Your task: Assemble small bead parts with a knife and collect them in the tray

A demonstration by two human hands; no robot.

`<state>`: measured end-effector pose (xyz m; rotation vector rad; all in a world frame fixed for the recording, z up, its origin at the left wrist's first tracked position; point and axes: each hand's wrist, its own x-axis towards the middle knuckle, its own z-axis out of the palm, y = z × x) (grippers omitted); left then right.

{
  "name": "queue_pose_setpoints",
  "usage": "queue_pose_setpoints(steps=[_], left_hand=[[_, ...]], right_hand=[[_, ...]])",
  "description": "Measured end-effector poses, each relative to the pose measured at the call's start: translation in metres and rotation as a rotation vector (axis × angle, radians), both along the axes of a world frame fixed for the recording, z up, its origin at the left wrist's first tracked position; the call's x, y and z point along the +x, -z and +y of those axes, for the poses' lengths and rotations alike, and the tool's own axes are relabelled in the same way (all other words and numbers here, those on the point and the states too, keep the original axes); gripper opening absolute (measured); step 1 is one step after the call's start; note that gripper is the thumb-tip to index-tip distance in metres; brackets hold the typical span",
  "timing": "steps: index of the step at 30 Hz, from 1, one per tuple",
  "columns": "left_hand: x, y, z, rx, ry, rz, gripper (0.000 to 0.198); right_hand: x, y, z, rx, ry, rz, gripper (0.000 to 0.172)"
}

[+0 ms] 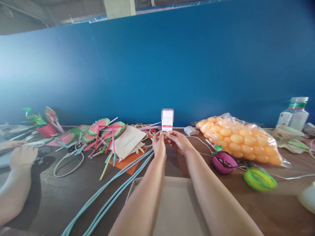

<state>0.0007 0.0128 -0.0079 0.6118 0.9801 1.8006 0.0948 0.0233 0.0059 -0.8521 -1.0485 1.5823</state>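
Observation:
Out in front of me, my left hand (159,145) and my right hand (179,142) meet, both with fingers closed in a pinch. Something small and dark sits between the fingertips, too small to name. Long light blue cords (108,200) run from the lower left up to my left wrist; whether the hand holds their ends is hidden. Just behind the fingertips, a phone (167,119) stands upright with a lit screen. Beneath my forearms lies a shallow beige tray (176,206).
Paper fans (108,129), papers (128,141) and an orange sheet (130,165) clutter the left. At right are a bag of orange balls (238,139), a purple pouch (223,163), green-yellow rings (260,179) and a bottle (294,114). Another person's hand (23,155) rests far left.

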Motion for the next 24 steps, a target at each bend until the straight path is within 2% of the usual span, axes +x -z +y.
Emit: queue_pose_setpoints(steps=[16, 24], left_hand=[[-0.0009, 0.0012, 0.0015, 0.019, -0.006, 0.048, 0.033], [-0.0002, 0.0018, 0.0027, 0.011, -0.008, 0.036, 0.037]], right_hand=[[-0.0018, -0.0039, -0.0018, 0.041, 0.065, -0.046, 0.034], [-0.0039, -0.0025, -0.0013, 0.052, 0.116, -0.077, 0.036]])
